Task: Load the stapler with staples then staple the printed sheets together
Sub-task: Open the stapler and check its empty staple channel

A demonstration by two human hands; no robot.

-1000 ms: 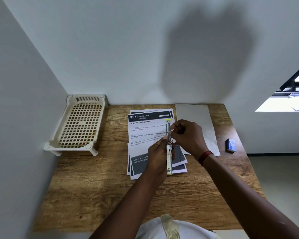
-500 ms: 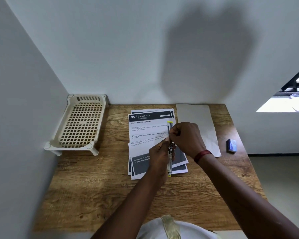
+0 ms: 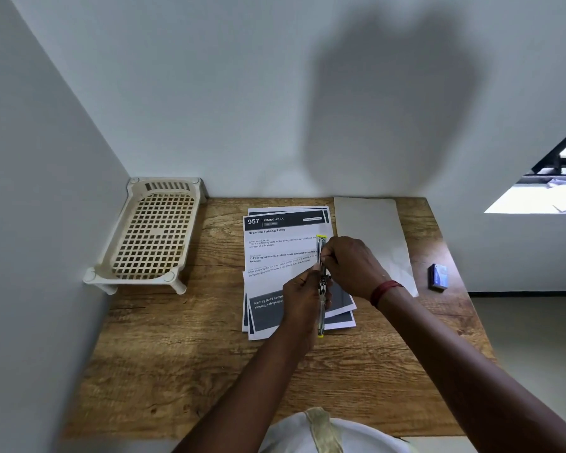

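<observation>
A slim stapler (image 3: 321, 245) with yellow tips is swung open into 1 long strip running from 12 to 6 o'clock. It hangs just above the right-hand edge of the printed sheets (image 3: 275, 253). These sheets lie loosely fanned on the wooden table (image 3: 209, 354), from its middle toward 12 o'clock.

The left hand (image 3: 303, 299) has its grip curled round the lower half of the stapler. The right hand (image 3: 350, 266), with a red thread band (image 3: 384, 291) at the wrist, pinches its grip together on the upper half. Whether staples sit between those fingertips cannot be told.

A blank paper sheet (image 3: 370, 223) lies at 1 o'clock beside the printed sheets. A small blue staple box (image 3: 438, 277) sits at 2 o'clock near the table edge. A cream plastic rack (image 3: 154, 233) stands at 10 o'clock against the wall.
</observation>
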